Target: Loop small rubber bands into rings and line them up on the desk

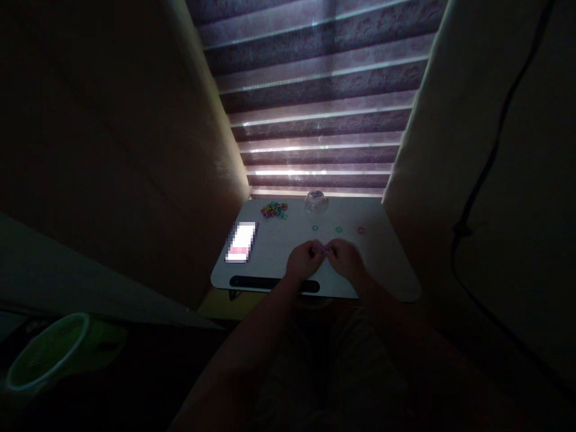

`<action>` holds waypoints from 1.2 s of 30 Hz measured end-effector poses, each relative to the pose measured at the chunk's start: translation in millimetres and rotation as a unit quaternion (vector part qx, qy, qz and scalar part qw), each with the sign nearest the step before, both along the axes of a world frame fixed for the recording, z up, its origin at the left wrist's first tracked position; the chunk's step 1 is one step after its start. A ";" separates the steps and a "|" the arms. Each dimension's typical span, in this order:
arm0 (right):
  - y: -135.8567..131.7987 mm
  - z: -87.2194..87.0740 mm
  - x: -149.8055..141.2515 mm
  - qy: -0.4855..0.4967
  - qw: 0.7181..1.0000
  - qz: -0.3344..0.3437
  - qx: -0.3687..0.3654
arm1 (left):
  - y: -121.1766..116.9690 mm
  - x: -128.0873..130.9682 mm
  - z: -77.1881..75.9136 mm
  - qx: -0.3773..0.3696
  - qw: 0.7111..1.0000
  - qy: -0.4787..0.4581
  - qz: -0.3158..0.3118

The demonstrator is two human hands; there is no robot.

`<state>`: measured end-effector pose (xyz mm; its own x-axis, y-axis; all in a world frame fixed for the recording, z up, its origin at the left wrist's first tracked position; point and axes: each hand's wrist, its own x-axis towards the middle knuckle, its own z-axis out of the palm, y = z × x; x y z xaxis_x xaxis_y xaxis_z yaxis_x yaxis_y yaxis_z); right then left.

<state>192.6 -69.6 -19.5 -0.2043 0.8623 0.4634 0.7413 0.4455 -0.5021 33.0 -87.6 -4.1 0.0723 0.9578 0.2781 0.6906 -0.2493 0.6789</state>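
Over the front half of a small white table (pixel 375 264), my left hand (pixel 305 259) and my right hand (pixel 345 258) meet with fingers closed. Pinched between their fingertips is a small purple band (pixel 324 248), mostly covered by the fingers. Just beyond the hands, three small rings lie spaced out in a row: a blue-green ring (pixel 315 228), a green ring (pixel 339 229) and a pink ring (pixel 361 230). A heap of multicoloured bands (pixel 273 210) rests at the back left. Behind the row stands a clear round container (pixel 316 203); its contents are hard to make out.
A phone (pixel 242 242) with a bright, blurred-out screen lies at the table's left. Along the front edge runs a dark slot (pixel 270 284). Walls flank the table, and a striped blind (pixel 319 120) hangs behind it. A green basket (pixel 67 354) is at the lower left.
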 end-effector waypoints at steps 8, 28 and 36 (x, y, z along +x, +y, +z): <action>1.4 -2.3 0.5 0.018 1.000 0.004 -0.008 | 0.4 -0.2 -0.2 -0.005 1.000 0.018 0.008; 0.3 0.0 -0.5 -0.004 1.000 -0.006 -0.003 | -1.3 -0.8 0.1 -0.010 1.000 0.009 -0.011; 0.2 1.1 -0.6 -0.009 1.000 -0.004 -0.002 | -0.8 -0.8 -0.3 -0.004 1.000 0.010 -0.006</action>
<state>192.1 -69.4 -18.5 -0.2047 0.8663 0.4557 0.7537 0.4365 -0.4913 32.2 -88.4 -4.4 0.0902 0.9589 0.2689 0.7014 -0.2528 0.6665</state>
